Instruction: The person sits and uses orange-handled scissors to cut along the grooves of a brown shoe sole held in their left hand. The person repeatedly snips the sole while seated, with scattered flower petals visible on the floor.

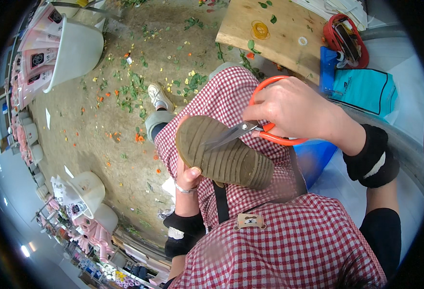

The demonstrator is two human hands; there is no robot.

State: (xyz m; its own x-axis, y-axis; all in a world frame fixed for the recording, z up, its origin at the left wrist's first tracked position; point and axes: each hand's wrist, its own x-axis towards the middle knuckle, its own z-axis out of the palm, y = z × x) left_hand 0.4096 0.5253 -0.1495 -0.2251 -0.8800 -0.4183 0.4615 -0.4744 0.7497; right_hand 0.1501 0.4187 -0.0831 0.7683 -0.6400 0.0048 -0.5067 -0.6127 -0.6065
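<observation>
A shoe (238, 161) with a ribbed brown sole is turned sole-up above my lap. My left hand (189, 177) grips it from its left side, the thumb on the edge and the other fingers mostly hidden behind it. In my right hand (291, 108) is a pair of scissors (245, 126) with orange handles, my fingers wrapped through and round the loops. The partly spread blades lie over the middle of the sole, pointing left; whether the tips touch it I cannot tell. A red-and-white checked apron (279, 236) covers my lap.
Leaves and orange petals (139, 137) litter the floor. A wooden board (279, 33) with yellow rubber bands stands far right, beside a red container (354, 41) and a teal bag (364, 91). White buckets (79, 50) holding pink wrapped goods line the left.
</observation>
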